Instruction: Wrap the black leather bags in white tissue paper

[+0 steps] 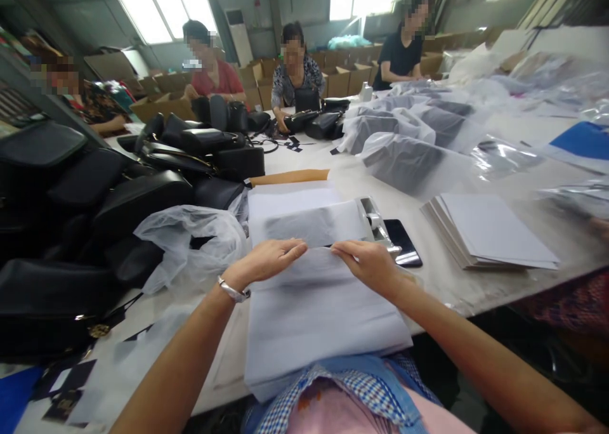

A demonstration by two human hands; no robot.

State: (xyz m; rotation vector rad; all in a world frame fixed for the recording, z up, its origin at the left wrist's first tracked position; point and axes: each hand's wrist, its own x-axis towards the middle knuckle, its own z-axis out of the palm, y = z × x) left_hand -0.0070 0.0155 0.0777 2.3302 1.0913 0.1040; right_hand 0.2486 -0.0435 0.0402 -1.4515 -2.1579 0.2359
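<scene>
A dark item wrapped in thin white paper (304,226) lies on a stack of white sheets (323,320) in front of me. My left hand (271,259) rests at its near edge, fingers straight and together, palm down on the paper. My right hand (366,263) pinches the paper's near edge between thumb and fingertips, just right of the left hand. A tape dispenser (379,224) touches the right end of the wrapped item, with a black phone (403,242) beside it.
Black bags (137,193) pile up on the left, near crumpled clear plastic (190,231). Grey-white boards (495,231) are stacked at right. Wrapped items (404,161) lie behind. Several people sit across the table, before cardboard boxes (337,82).
</scene>
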